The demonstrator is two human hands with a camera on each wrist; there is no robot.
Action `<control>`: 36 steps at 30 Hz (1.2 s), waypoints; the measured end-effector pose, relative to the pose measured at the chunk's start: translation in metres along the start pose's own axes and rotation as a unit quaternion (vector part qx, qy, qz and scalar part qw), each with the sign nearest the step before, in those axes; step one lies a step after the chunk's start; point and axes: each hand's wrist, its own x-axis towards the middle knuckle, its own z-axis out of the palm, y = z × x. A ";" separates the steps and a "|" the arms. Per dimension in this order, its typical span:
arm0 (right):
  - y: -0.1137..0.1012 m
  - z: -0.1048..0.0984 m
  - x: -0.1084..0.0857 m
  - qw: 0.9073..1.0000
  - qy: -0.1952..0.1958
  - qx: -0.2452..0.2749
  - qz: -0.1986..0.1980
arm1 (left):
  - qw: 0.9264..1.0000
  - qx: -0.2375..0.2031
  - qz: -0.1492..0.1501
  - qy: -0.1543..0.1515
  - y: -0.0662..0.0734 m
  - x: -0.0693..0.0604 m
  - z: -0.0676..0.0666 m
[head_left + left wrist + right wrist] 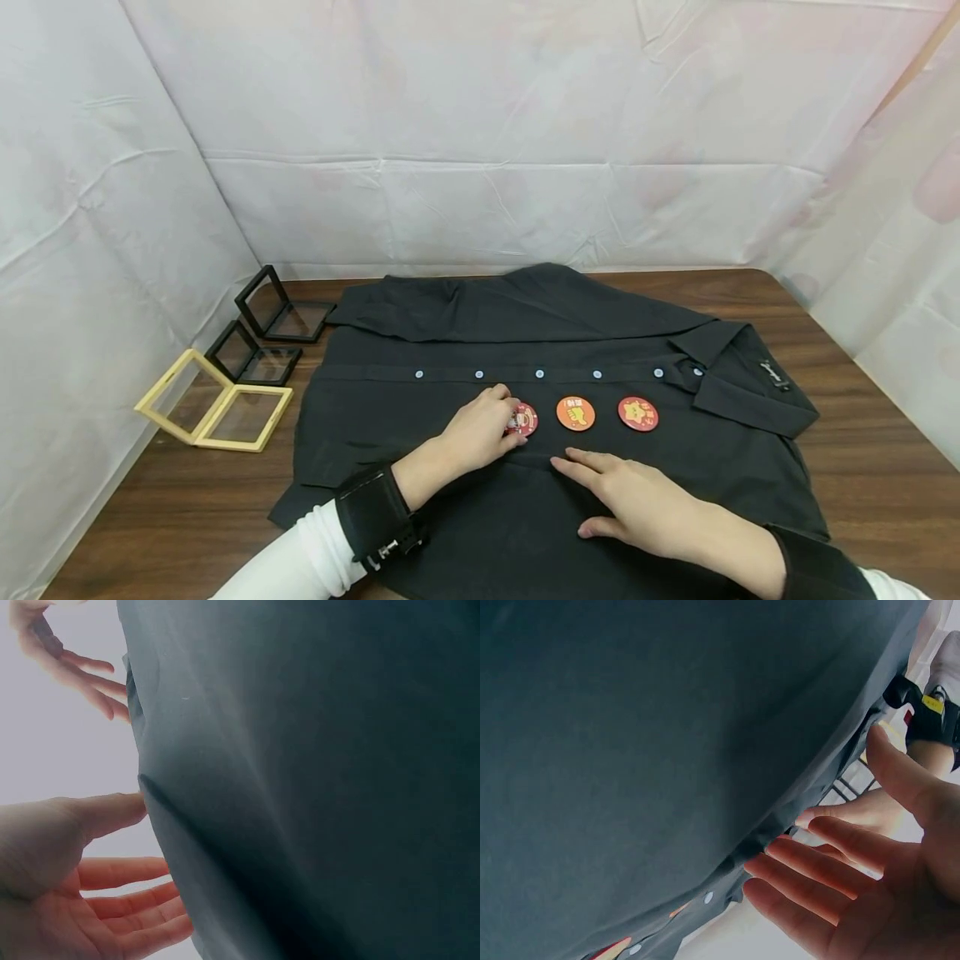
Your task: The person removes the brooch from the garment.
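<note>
badges, three: round, glossy discs are lying in a row on the shirt [738,467]; the leftmost badge [527,419], red, is sitting under the left hand's fingers, while an orange badge [575,413] and a red badge with a yellow figure [638,413] are resting to its right.
left hand [474,432]: thumb and bent fingers are pinching the leftmost badge at its left edge.
right hand [641,505]: fingers are spreading wide, holding nothing, and lying along the dark fabric near the orange badge.
shirt, one: black, softly creased woven cloth is spreading sideways, its pointed collar [723,354] facing right.
buttons, six: small, pale and round, they are running in a line [540,374] beyond the badges.
frames, three: two black frames [291,338] and one yellow frame [213,414], squarish with clear panes, are standing hinged open at left.
table [862,433]: brown wood grain is showing around the shirt.
</note>
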 end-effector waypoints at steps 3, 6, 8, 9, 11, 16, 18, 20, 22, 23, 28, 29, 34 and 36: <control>-0.002 0.002 -0.001 1.000 -0.005 -0.003 -0.006 | 1.000 0.008 -0.003 -0.011 0.003 0.002 0.001; -0.003 0.004 -0.002 1.000 -0.007 -0.004 -0.010 | 1.000 0.014 -0.003 -0.019 0.005 0.004 0.002; -0.003 0.005 -0.002 1.000 -0.009 -0.003 -0.013 | 1.000 0.015 -0.002 -0.026 0.006 0.005 0.004; -0.003 0.005 -0.002 1.000 -0.012 -0.003 -0.014 | 0.999 0.015 -0.002 -0.030 0.006 0.006 0.004; -0.004 0.005 -0.002 1.000 -0.019 -0.001 -0.016 | 0.999 0.015 -0.003 -0.037 0.007 0.007 0.005; -0.004 0.006 -0.001 0.999 -0.035 0.001 -0.017 | 0.999 0.014 -0.005 -0.043 0.008 0.010 0.005; -0.004 0.006 -0.001 0.999 -0.041 0.001 -0.017 | 0.999 0.016 -0.005 -0.045 0.009 0.010 0.005; -0.004 0.006 -0.001 0.999 -0.048 0.003 -0.016 | 0.999 0.019 -0.006 -0.047 0.010 0.011 0.005; -0.003 0.006 -0.001 0.998 -0.056 0.006 -0.015 | 0.999 0.024 -0.006 -0.047 0.010 0.012 0.005; -0.003 0.007 -0.001 0.998 -0.059 0.008 -0.015 | 0.999 0.025 -0.006 -0.047 0.010 0.013 0.005; -0.003 0.008 0.000 0.998 -0.063 0.011 -0.016 | 0.999 0.037 -0.005 -0.035 0.010 0.016 0.006; -0.004 0.008 0.000 0.998 -0.061 0.009 -0.016 | 0.999 0.039 -0.005 -0.033 0.010 0.016 0.006; -0.006 0.009 0.001 0.998 -0.052 -0.001 -0.019 | 0.999 0.039 -0.006 -0.023 0.011 0.017 0.005; -0.007 0.010 0.001 0.999 -0.049 -0.003 -0.019 | 0.999 0.034 -0.005 -0.023 0.011 0.017 0.004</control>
